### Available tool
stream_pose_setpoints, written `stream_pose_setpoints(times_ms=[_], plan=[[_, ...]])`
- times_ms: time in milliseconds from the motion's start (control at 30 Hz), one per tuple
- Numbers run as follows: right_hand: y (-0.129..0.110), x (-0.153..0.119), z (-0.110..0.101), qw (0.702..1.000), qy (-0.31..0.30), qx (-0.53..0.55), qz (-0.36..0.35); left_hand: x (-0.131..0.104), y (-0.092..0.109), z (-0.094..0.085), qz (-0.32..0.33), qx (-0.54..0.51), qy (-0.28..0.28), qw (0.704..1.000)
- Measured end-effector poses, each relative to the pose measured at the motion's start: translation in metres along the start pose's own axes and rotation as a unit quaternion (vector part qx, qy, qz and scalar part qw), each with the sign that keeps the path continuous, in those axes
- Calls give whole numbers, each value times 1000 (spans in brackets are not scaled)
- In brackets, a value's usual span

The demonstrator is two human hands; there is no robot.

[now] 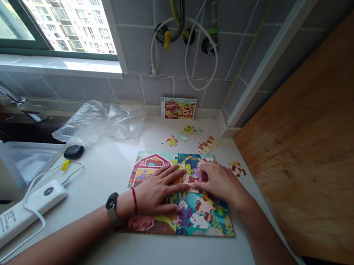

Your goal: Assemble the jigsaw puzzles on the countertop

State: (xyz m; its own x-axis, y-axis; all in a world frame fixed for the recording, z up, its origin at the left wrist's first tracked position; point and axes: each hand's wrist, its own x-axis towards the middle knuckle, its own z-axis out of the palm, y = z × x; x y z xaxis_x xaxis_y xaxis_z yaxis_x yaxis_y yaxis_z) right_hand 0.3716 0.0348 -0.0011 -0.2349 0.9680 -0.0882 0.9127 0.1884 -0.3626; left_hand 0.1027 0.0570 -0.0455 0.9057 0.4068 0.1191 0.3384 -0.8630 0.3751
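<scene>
A colourful jigsaw puzzle (200, 219) with a barn and animals lies on the counter in front of me. My left hand (159, 189) rests flat across its middle, fingers spread, holding nothing. At the puzzle's upper right, my right hand (215, 179) has its fingers bent around a puzzle piece (195, 176), thumb and index finger touching it. Some brown-and-white pieces (204, 205) lie on top of the puzzle's right half. My hands hide part of the picture. Behind it are loose puzzle pieces (208, 145), and more pieces (237, 169) sit to the right.
A small picture card (178, 108) leans against the tiled wall. Clear plastic bags (106, 121) lie left of it. Nearer on the left are a black oval object (74, 151) and a white power strip (19, 216) with its cable. A wooden panel (319, 138) borders the right side.
</scene>
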Motion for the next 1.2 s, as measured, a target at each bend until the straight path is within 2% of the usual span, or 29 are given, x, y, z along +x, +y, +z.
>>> stream_pose_setpoints(times_ms=[67, 200, 267, 400, 467, 567, 700, 800, 900, 1000, 1100, 1200], plan=[[9, 2, -4, 998, 39, 52, 3, 0, 1, -1, -4, -1, -3, 1000], [35, 4, -16, 969, 182, 160, 42, 2, 3, -3, -7, -5, -4, 1000], [46, 4, -18, 963, 200, 176, 33, 4, 5, -4, -8, -1, 1, 1000], [56, 4, -11, 980, 117, 154, -42, 12, 11, -5, 5, 17, 20, 1000], [57, 3, -6, 987, 74, 132, -58, 19, 13, -5, 15, 27, 19, 999], [58, 3, 0, 991, 43, 105, -65, 29, 12, -3, 30, 43, 22, 998], [57, 0, 1, 990, 64, 104, -76, 36, 5, 2, 62, 43, 36, 997], [50, -5, -5, 986, 66, 120, -91, 34, 2, 7, 62, 30, 48, 996], [35, -13, -16, 988, 27, 114, -105, 31, 1, 10, 55, 19, 56, 997], [16, -27, -22, 994, -25, 76, -74, 30, 2, 10, 52, 7, 56, 997], [-1, -49, -12, 999, -27, 10, -31, 31, 1, 9, 54, 0, 63, 997], [-10, -73, 10, 997, 36, -61, 1, 32, 0, 9, 61, 0, 68, 996]])
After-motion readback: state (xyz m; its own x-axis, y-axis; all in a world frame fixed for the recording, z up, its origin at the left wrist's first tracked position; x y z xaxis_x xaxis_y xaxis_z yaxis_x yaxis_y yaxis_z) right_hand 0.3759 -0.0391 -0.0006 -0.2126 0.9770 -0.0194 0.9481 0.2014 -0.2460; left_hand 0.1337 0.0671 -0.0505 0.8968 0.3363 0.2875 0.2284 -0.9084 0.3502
